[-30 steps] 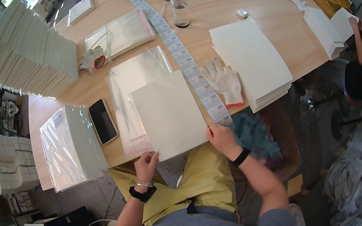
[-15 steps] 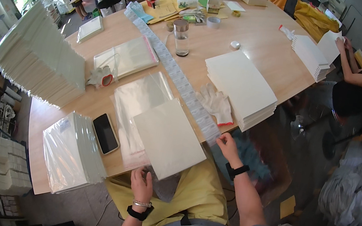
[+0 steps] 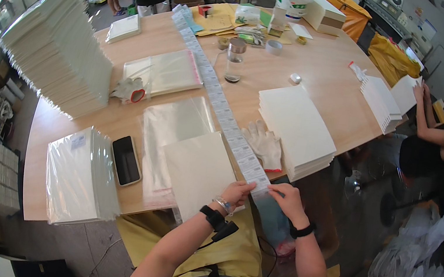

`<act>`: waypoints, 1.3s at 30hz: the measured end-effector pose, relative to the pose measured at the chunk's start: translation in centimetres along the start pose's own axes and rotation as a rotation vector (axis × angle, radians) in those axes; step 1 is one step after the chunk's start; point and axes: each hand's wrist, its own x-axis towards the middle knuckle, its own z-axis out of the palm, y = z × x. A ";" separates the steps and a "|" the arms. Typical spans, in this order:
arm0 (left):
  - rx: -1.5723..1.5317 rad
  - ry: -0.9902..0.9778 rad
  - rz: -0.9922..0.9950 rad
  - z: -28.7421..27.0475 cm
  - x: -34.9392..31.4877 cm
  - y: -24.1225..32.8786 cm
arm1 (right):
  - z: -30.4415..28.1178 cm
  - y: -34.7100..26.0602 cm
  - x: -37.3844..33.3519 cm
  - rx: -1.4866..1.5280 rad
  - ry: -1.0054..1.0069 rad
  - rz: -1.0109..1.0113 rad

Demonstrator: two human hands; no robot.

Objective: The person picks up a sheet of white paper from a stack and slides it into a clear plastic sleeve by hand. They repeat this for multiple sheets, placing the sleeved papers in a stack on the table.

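A long strip of printed white labels (image 3: 226, 115) runs across the table to its near edge. My left hand (image 3: 237, 194) is closed, pinching the near end of the strip at its left side. Close by, my right hand (image 3: 286, 202) pinches the same end from the right. Just left of the strip lies a cream sheet or booklet (image 3: 196, 164), its near corner partly behind my left hand. It rests over clear plastic sleeves (image 3: 152, 144). A white work glove (image 3: 264, 145) with a red cuff lies to the strip's right, beside a stack of white booklets (image 3: 298, 128).
On the left stand a plastic-wrapped stack (image 3: 76, 175), a phone (image 3: 126, 161) and a tall pile of booklets (image 3: 56, 53). A glass bottle (image 3: 235, 62) stands beyond the strip. At the right, a seated person (image 3: 437, 129) handles white sheets.
My left hand has moved from the table's near edge, below the cream sheet, rightward to the strip's end. My right hand stays at that end. The view has shifted slightly.
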 end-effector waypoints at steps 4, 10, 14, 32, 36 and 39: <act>0.047 0.102 0.067 0.2 1.0 -0.6 | -1.2 -4.0 0.1 -0.107 0.188 -0.207; 0.207 0.060 0.270 -0.4 -0.1 -2.1 | 0.6 -7.8 6.6 0.322 0.151 0.037; 0.415 0.257 0.634 -4.5 -7.7 -4.0 | 7.7 -2.8 13.8 0.341 -0.029 0.008; -0.207 0.428 0.264 -11.5 -14.3 -7.4 | 14.0 -1.0 17.9 -0.489 -0.040 0.208; -0.148 0.407 0.330 -9.8 -16.0 -5.0 | 10.0 -2.3 11.2 -0.445 -0.033 -0.011; -0.032 0.375 0.480 -9.1 -16.8 -3.1 | 8.4 -0.3 3.9 -0.168 -0.271 0.058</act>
